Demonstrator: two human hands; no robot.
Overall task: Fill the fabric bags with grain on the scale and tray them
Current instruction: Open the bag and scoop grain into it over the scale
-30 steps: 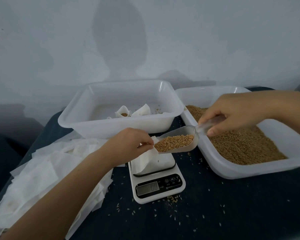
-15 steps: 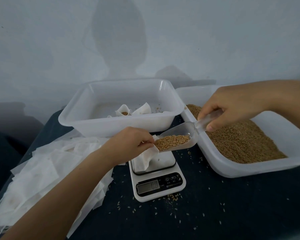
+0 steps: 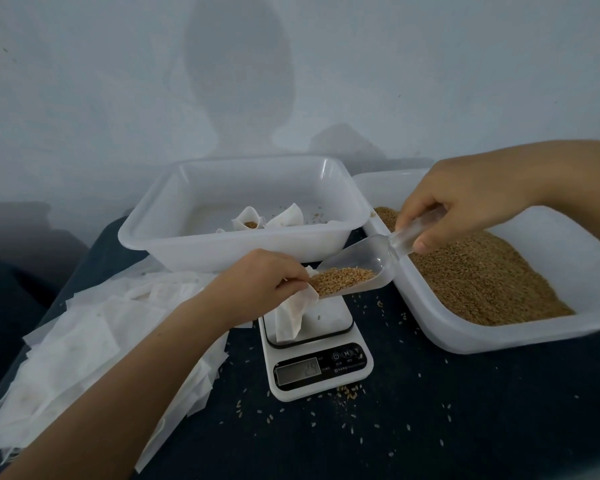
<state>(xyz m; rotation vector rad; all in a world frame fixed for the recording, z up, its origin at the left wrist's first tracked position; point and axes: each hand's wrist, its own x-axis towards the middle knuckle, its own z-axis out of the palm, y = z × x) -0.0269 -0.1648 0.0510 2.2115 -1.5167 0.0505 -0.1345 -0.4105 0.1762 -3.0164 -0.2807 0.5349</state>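
A small white fabric bag [image 3: 291,315] stands on the white digital scale [image 3: 321,370], and my left hand [image 3: 257,280] pinches its mouth. My right hand [image 3: 461,202] grips the handle of a clear plastic scoop [image 3: 364,258], tilted down to the left. The scoop's lip, heaped with brown grain, touches the bag's mouth. A white tub [image 3: 499,337] at the right holds loose grain [image 3: 478,275]. The white tray [image 3: 229,245] behind the scale holds two filled bags [image 3: 257,221].
A heap of flat empty fabric bags [image 3: 80,355] covers the dark tabletop at the left, under my left forearm. Spilled grains [image 3: 347,393] lie scattered around the scale's front. A pale wall rises just behind the tray and tub.
My right hand rose and tipped the scoop more steeply toward the bag. The grain slid to the scoop's lip at the bag's mouth. My left hand stayed on the bag.
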